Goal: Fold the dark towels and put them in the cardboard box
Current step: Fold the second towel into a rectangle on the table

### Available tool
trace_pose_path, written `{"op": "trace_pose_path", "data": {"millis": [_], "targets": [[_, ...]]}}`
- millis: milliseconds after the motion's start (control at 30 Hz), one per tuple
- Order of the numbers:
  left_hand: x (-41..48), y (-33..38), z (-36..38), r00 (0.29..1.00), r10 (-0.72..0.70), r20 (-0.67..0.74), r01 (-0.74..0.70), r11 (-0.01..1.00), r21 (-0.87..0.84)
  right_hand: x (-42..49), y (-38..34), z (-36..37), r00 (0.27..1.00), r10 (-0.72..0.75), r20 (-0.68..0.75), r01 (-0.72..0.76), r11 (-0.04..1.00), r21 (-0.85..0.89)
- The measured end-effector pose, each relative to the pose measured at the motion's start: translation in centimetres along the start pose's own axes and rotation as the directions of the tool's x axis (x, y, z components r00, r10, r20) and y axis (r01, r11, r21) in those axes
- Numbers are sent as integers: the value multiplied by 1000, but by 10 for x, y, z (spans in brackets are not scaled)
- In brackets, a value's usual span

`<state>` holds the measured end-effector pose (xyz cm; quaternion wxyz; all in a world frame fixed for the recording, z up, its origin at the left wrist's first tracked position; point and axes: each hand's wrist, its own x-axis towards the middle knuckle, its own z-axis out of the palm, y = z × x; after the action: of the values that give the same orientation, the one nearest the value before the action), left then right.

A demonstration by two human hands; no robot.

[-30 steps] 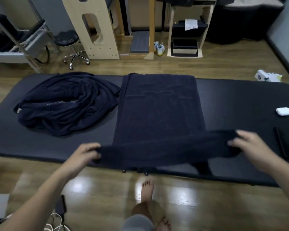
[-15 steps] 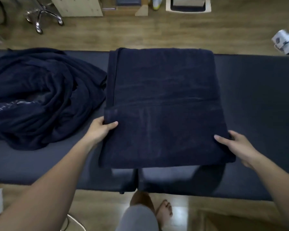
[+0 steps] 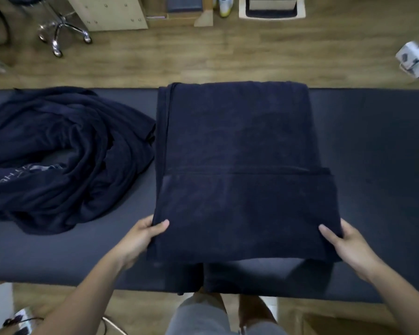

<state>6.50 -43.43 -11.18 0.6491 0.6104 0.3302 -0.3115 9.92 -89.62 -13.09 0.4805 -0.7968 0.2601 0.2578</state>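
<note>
**Desk:** What sits at the centre?

**Photographer:** A folded dark towel (image 3: 240,146) lies across the padded table (image 3: 373,141), with the edge of a top flap running side to side at its middle. Its near end sits just clear of the table, over a shadow.

**Desk:** And the hands?

**Photographer:** The left hand (image 3: 140,238) pinches the towel's near-left corner at 7 o'clock, thumb on top. The right hand (image 3: 348,245) does the same at 5 o'clock. The other fingers of both hands curl under the cloth, out of sight.

**Desk:** Anything else on the table?

**Photographer:** A rumpled pile (image 3: 58,160) of dark towels at 9 o'clock, just beside the folded one.

**Desk:** The box?

**Photographer:** A brown cardboard corner (image 3: 329,326) shows on the floor at 5 o'clock in the frame, below the table. A stool (image 3: 61,27) stands at 11 o'clock.
</note>
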Motion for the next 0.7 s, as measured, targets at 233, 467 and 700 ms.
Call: {"op": "trace_pose_path", "data": {"millis": [233,467,700], "targets": [[-31,-56,10,996,-3,-84,-8,991,-130,-7,-2,-1,996,-68,62,77,983,-169],[-46,-102,12,983,35,-182,2,979,202,-42,53,1,996,81,43,-67,963,-262],[-100,-181,16,953,-138,-271,157,986,50,-104,122,4,963,235,134,-204,957,-208]]}}
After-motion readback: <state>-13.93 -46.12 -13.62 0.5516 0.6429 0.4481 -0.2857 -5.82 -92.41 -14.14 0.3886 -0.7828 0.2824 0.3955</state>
